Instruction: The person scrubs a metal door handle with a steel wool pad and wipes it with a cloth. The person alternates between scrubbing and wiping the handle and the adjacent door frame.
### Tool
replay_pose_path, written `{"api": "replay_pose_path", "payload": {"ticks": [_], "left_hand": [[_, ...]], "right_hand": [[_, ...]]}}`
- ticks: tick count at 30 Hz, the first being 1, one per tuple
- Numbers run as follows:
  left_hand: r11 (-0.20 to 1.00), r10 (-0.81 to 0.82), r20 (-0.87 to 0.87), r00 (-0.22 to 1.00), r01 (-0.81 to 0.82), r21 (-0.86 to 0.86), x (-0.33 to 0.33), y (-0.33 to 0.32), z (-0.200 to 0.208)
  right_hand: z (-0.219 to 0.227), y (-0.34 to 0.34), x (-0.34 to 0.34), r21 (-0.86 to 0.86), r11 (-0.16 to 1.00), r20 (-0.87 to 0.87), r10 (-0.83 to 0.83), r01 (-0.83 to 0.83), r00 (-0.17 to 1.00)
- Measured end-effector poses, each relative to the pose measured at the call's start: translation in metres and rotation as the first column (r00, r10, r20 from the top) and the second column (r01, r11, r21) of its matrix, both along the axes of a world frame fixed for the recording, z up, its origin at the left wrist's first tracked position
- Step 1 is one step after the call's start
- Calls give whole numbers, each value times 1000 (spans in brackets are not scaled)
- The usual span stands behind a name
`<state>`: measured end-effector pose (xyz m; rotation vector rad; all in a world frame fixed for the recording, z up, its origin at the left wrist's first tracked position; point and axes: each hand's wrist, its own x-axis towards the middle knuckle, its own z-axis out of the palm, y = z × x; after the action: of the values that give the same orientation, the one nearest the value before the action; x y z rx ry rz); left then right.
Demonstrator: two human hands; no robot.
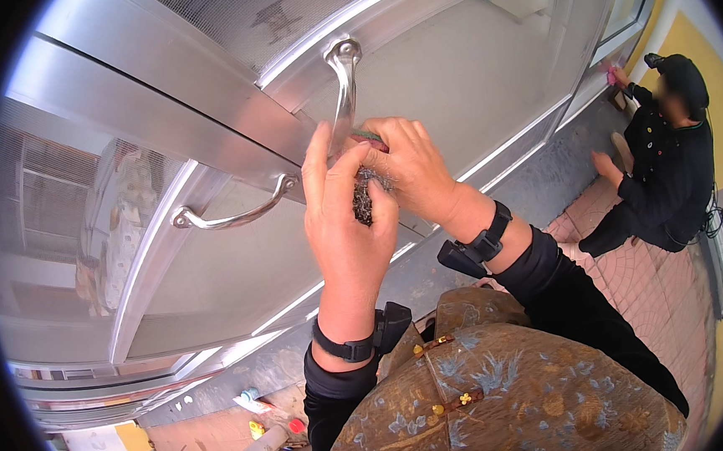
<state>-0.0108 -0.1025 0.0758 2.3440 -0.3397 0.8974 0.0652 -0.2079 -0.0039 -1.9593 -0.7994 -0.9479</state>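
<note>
Metal-framed doors [142, 82], background; beside the right handle [343, 88], left hand [340, 219] closed around a grey wire scourer [366, 200]; right hand [416, 167] folded over a partly hidden green-and-red pad [369, 139]; scourer probably light, springy, scratchy, best pinched mid-body.

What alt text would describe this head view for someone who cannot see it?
A person's left hand grips a dark wiry scrubber beside a shiny handle on a metal-framed door, the right hand close by. Farther right, another person in black holds something pink.
</note>
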Motion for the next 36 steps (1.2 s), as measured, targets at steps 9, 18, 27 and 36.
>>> {"api": "replay_pose_path", "payload": {"ticks": [9,18,27,36], "left_hand": [[998,-22,-37,999,20,-65,3,-12,-17],[991,-25,-41,999,20,-129,2,-15,-25],[990,-36,11,999,37,-135,-5,30,15],[983,178,-161,971,-184,-24,-4,32,-7]], "right_hand": [[25,-12,29,-222,943,319,-170,248,932],[30,-21,23,-421,902,207,-12,100,978],[11,-29,7,-383,922,89,-31,63,996],[17,-35,1,98,982,-122,174,-162,977]]}}
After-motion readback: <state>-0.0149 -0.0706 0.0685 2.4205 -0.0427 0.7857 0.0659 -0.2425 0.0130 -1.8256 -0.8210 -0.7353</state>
